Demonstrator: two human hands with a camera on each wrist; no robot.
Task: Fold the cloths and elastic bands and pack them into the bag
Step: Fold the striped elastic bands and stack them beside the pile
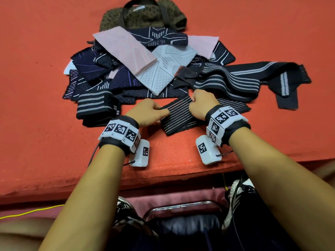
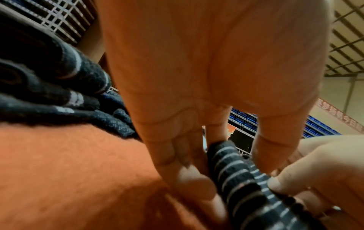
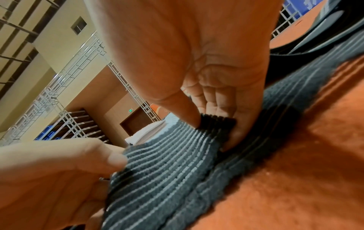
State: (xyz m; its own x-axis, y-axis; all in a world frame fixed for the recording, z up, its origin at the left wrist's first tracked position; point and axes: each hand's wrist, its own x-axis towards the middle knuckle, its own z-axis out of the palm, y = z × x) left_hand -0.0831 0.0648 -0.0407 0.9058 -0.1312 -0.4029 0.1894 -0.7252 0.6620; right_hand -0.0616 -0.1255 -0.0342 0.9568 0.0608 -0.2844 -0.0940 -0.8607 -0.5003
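Head view: both hands work one elastic band (image 1: 178,116), dark with thin pale stripes, lying on the orange desk (image 1: 45,105) just on the person's side of the cloth pile (image 1: 137,66). Left hand (image 1: 148,112) pinches the band's left end, thumb on top, fingers curled under; left wrist view confirms the pinch on the striped edge (image 2: 228,157). Right hand (image 1: 204,104) grips the band further along, thumb and fingers clamped on a raised fold, clear in the right wrist view (image 3: 216,124). The rest of the band trails away to the right of that hand, flat on the desk. Step in hand, as I read it: folding this band over on itself, first or second fold, not finished. A folded striped band (image 1: 94,107) sits just left of the left hand, so some folding looks done. The bag (image 1: 143,15), brown with dark handles, lies on the far side of the pile, touching it; whether anything is inside cannot be told. Longer wide-striped bands (image 1: 244,78) lie right of the pile, unfolded. Next move likely calls for bringing the pinched end over onto the trailing length, keeping edges aligned, then pressing flat. Most of the pile is not yet packed.
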